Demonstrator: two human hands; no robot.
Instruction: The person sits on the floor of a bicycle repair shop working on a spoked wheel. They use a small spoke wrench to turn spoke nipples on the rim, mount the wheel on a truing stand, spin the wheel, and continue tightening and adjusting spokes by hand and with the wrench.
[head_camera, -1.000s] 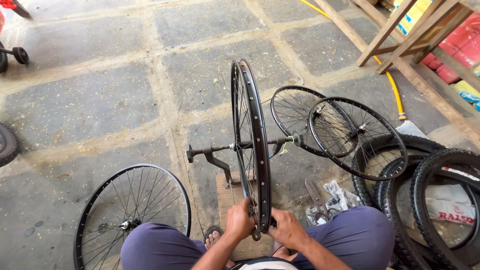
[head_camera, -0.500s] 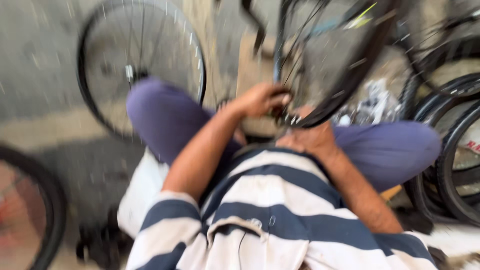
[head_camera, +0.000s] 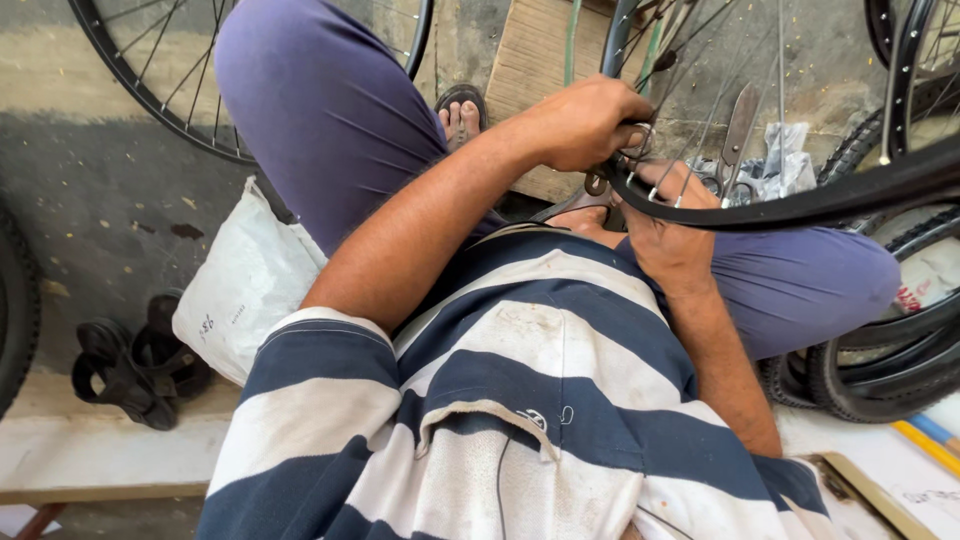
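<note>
A black spoked bicycle wheel rim (head_camera: 800, 205) stands in front of my lap, its lower edge just above my knees. My left hand (head_camera: 580, 122) is closed over the rim's bottom and a small metal tool at a spoke nipple. Against the inner side of the rim lies my right hand (head_camera: 668, 235), its fingers curled around it from below. I sit in a striped shirt and purple trousers. A wooden board (head_camera: 540, 60) lies under the wheel by my sandalled foot (head_camera: 462, 112).
Another spoked wheel (head_camera: 140, 90) lies flat on the paved floor at upper left. Black tyres (head_camera: 880, 370) are stacked at my right. A white sack (head_camera: 245, 290) and a pair of black sandals (head_camera: 135, 365) rest at my left. Pliers (head_camera: 738, 130) lie beyond the rim.
The camera has tipped down from the floor and upright wheel to my lap. Both hands have stayed on the bottom of the rim.
</note>
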